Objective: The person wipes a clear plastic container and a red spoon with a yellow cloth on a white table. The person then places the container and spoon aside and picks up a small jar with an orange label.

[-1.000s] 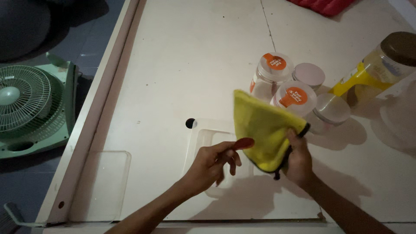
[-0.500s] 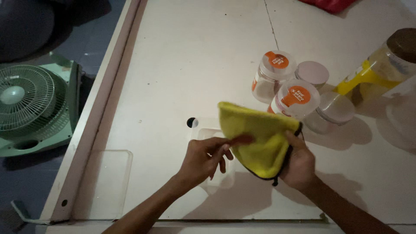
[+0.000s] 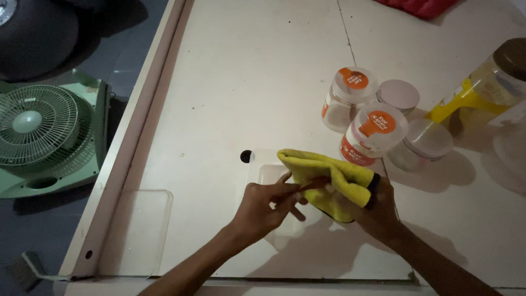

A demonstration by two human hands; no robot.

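My left hand [image 3: 263, 205] pinches the handle of a small red spoon [image 3: 314, 183], whose bowl end is tucked under a yellow cloth [image 3: 323, 171]. My right hand [image 3: 379, 207] grips that cloth, folded over the spoon, with its dark edge at my fingers. Both hands hover low over a clear plastic container [image 3: 267, 175] near the front edge of the white table [image 3: 246, 66].
Beyond the cloth stand several clear jars, two with orange labels [image 3: 352, 87] [image 3: 373, 131] and two with plain lids [image 3: 398, 96] [image 3: 426, 140]. A large jar with a yellow label [image 3: 485, 82] is at right. A clear lid [image 3: 137, 230] lies front left. A green fan [image 3: 38, 131] sits on the floor.
The yellow cloth, held up and spread before, has come down and folded over the spoon's bowl. Both hands have drawn closer together and lower to the table.
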